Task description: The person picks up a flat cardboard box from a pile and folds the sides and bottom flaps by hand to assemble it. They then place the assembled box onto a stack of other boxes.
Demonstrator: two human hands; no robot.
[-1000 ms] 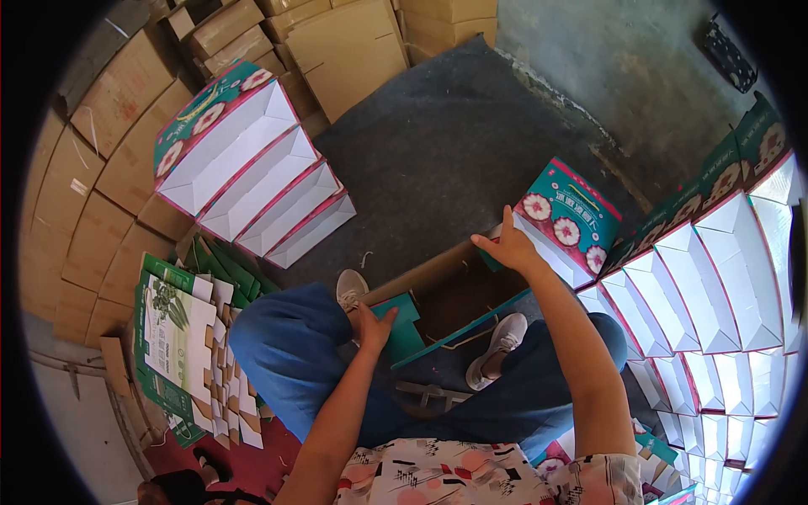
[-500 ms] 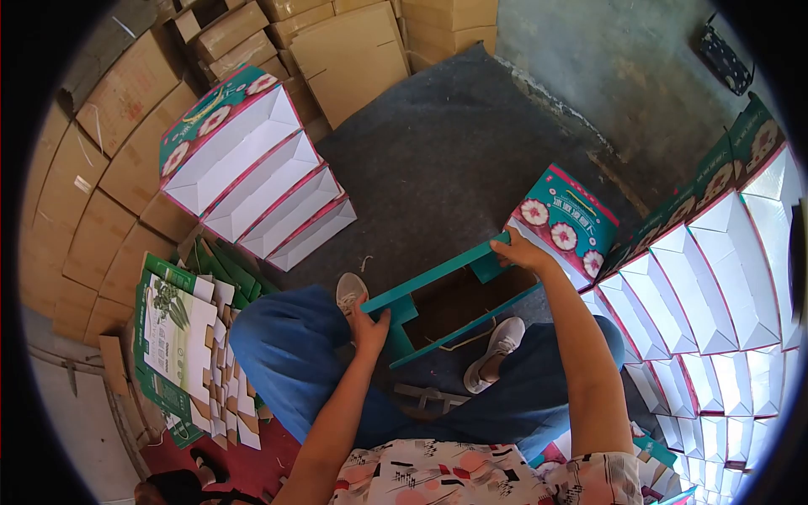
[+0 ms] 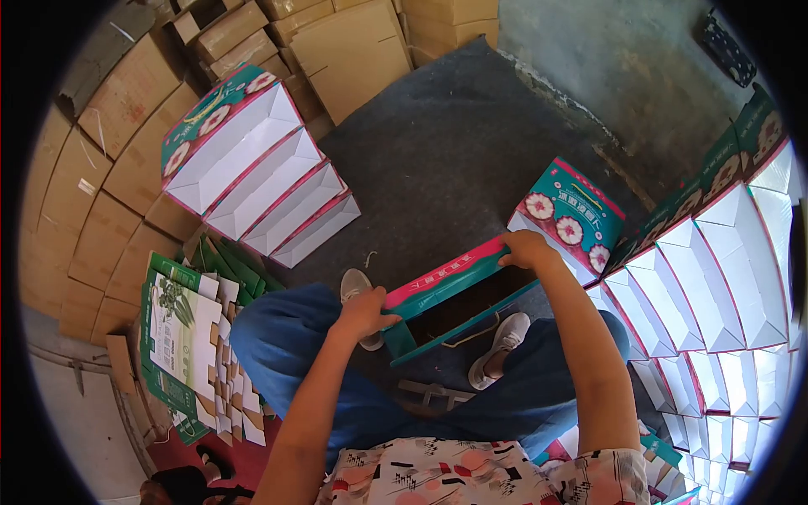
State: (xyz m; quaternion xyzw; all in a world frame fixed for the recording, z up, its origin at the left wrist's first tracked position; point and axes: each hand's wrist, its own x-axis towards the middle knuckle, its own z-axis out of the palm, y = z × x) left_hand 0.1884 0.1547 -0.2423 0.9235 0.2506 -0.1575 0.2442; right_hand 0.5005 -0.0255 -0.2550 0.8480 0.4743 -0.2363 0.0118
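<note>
Between my knees is a teal and pink gift box (image 3: 467,330) with an open, dark inside. A pink flap (image 3: 446,273) with white lettering runs along its far edge. My left hand (image 3: 364,315) grips the box at its left end, fingers on the flap and thumb toward the near side. At the far right corner, my right hand (image 3: 525,250) is closed on the box's edge. A thin cord (image 3: 484,332) hangs along the near side. Just beyond my right hand stands a printed box (image 3: 570,215) with flower-like fruit pictures.
Stacked gift boxes with white undersides (image 3: 261,172) stand at the far left, with more gift boxes (image 3: 707,282) piled along the right. Brown cartons (image 3: 126,185) line the left wall. Flat green and white cardboard (image 3: 181,337) lies beside my left knee.
The far pink flap has folded inward and its lettering now shows. My left hand has moved slightly up and right along the box end. The teal end flaps no longer show over the opening.
</note>
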